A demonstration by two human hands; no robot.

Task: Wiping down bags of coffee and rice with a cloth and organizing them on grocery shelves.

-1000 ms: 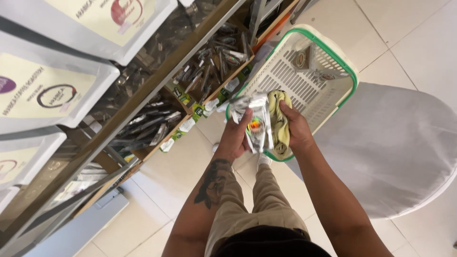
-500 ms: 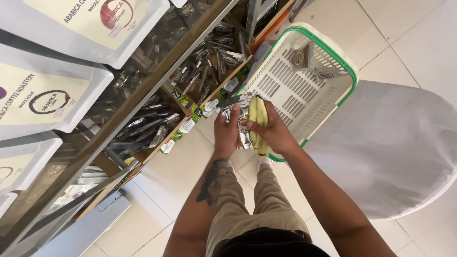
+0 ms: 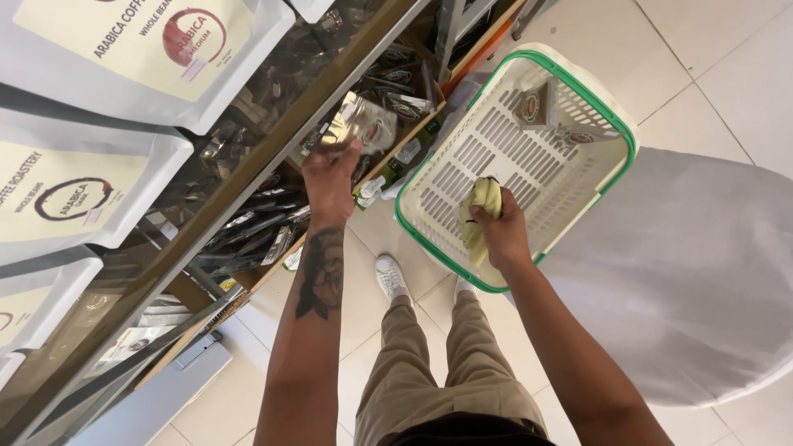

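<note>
My left hand [image 3: 330, 177] is raised to the lower shelf and grips a shiny silver foil packet [image 3: 361, 125] at the shelf's edge. My right hand [image 3: 501, 234] holds a crumpled yellow cloth [image 3: 481, 211] over the near rim of a white plastic basket with a green rim [image 3: 429, 239]. Two small packets [image 3: 545, 111] lie at the basket's far end.
A wooden shelf unit [image 3: 248, 190] runs along the left, with large white pouches [image 3: 140, 41] on top and dark packets [image 3: 256, 239] below. The basket rests on a white cloth-covered surface [image 3: 702, 281]. Tiled floor [image 3: 363, 314] and my white shoe [image 3: 390, 277] lie below.
My left hand has carried the foil packet away from the cloth up to the shelf. My right hand stays at the basket with the cloth.
</note>
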